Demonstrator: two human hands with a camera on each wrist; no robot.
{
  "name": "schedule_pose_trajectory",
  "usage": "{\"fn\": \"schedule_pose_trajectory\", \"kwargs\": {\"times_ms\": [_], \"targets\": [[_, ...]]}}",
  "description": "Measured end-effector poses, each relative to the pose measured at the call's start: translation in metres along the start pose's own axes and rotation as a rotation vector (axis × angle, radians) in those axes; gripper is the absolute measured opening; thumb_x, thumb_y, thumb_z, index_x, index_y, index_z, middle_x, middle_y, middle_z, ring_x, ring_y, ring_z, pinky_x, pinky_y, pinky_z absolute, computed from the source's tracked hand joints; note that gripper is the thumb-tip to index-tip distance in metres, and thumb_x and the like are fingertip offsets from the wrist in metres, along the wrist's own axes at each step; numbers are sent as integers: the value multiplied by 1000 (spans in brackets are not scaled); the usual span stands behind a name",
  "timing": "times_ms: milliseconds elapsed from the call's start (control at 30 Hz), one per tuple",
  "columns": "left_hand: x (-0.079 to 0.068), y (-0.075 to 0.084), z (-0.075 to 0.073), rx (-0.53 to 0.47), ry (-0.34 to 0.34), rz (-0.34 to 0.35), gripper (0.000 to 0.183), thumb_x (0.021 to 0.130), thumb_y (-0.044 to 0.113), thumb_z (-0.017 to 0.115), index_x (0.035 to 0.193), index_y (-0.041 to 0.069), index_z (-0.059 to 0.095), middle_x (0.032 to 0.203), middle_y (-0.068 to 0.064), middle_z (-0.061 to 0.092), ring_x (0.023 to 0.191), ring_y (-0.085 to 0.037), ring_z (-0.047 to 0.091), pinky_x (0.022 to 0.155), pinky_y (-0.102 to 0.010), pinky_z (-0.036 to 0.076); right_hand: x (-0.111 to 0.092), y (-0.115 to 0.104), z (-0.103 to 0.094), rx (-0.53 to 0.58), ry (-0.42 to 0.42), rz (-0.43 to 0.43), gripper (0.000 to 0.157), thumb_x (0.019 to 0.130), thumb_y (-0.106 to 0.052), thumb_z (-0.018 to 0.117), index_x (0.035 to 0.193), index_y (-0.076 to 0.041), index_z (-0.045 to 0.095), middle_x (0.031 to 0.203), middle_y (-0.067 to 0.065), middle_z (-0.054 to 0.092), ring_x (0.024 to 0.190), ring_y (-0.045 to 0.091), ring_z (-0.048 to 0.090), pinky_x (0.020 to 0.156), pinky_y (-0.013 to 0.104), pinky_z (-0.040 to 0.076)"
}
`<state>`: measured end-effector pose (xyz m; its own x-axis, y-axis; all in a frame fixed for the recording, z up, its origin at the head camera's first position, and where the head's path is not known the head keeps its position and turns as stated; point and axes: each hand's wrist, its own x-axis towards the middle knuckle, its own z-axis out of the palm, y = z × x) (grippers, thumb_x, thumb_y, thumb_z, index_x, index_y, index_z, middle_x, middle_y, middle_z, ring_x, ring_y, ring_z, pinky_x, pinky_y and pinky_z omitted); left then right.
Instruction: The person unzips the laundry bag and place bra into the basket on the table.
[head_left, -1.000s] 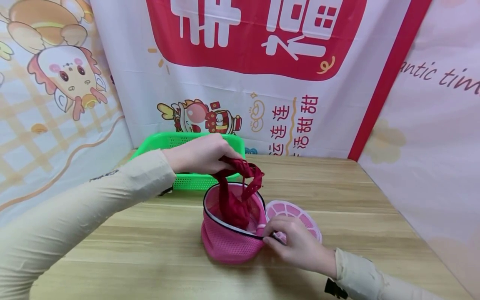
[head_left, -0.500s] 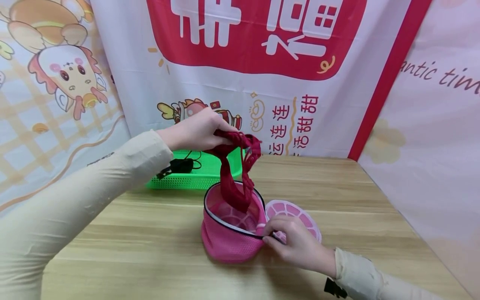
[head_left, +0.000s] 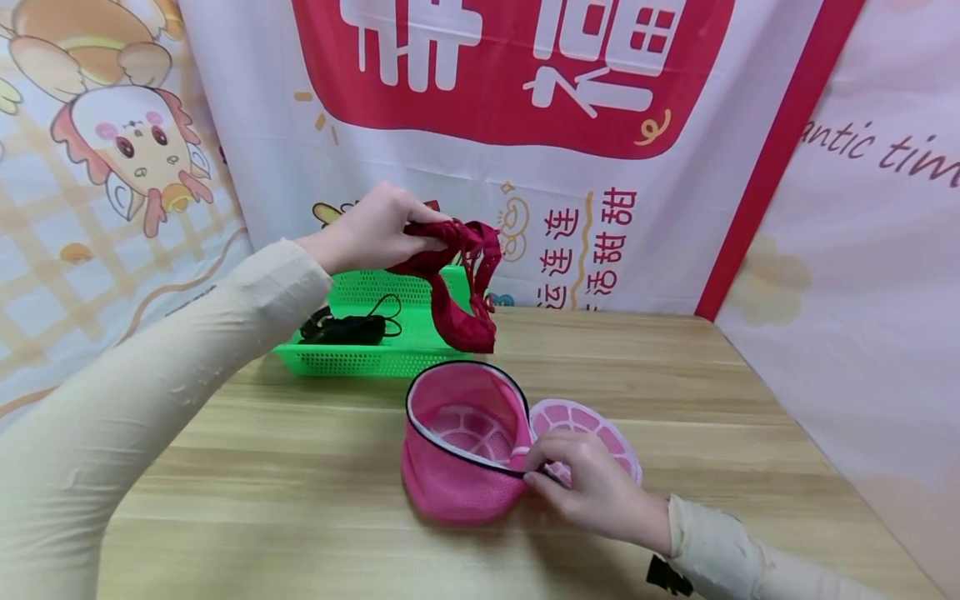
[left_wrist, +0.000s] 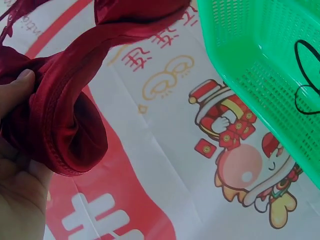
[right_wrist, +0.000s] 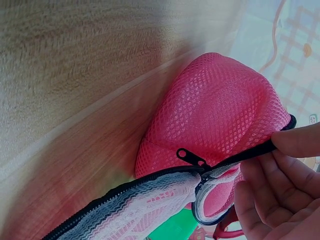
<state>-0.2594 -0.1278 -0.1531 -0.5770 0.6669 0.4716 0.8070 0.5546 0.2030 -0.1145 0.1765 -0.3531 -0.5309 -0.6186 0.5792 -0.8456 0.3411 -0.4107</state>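
Note:
In the head view my left hand (head_left: 378, 229) grips a dark red bra (head_left: 459, 325), one cup and its straps hanging down in front of the green basket. The left wrist view shows the bra (left_wrist: 55, 105) bunched between thumb and fingers. A pink mesh laundry bag (head_left: 457, 492) stands on the table, its round mouth facing up. My right hand (head_left: 600, 492) pinches the bag's black-edged rim at the right side. Close by, in the right wrist view, a black zipper pull (right_wrist: 189, 157) lies against the mesh. The bag's pink and white lid (head_left: 603, 433) is folded back, partly behind this hand.
Behind the bag, a green perforated basket (head_left: 360, 364) stands at the back left of the wooden table (head_left: 712, 400). Inside it lies a black bundle (head_left: 348, 330) with thin loops. Printed cloth hangings (head_left: 465, 117) close off the back and sides.
My left hand has lifted the bra up out of the laundry bag and moved it back and left, towards the basket. The right hand has stayed at the rim.

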Motion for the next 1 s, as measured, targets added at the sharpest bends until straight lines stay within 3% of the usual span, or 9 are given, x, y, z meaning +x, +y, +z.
{"fn": "schedule_pose_trajectory", "kwargs": {"times_ms": [267, 533, 700, 1000], "targets": [[-7, -23, 1, 23, 40, -27, 28, 85, 10, 78, 113, 7, 75, 92, -6, 74, 77, -16, 66, 69, -31, 55, -1, -1, 1, 2, -1, 1, 20, 81, 3, 76, 87, -14, 69, 86, -10, 66, 82, 7, 60, 73, 25, 54], [-13, -40, 3, 69, 45, -121, 27, 88, 10, 75, 115, 6, 74, 96, -11, 73, 84, -22, 66, 73, -38, 55, 0, -2, 0, 5, -10, 12, 18, 82, 1, 76, 88, -15, 70, 86, -10, 66, 79, 10, 61, 70, 29, 55], [-11, -48, 12, 108, 17, -184, 22, 91, 11, 72, 112, 7, 76, 94, -10, 73, 80, -22, 64, 72, -38, 54, 1, -2, 0, 4, -34, 44, 16, 83, -1, 76, 88, -15, 70, 87, -11, 66, 81, 9, 61, 72, 28, 55], [-2, -62, 31, 174, -21, -238, 17, 92, 11, 69, 106, 8, 78, 89, -9, 72, 80, -25, 61, 73, -41, 50, 0, -1, -1, 9, -24, 29, 18, 83, 0, 76, 88, -16, 70, 87, -11, 66, 81, 8, 61, 72, 27, 55]]}}
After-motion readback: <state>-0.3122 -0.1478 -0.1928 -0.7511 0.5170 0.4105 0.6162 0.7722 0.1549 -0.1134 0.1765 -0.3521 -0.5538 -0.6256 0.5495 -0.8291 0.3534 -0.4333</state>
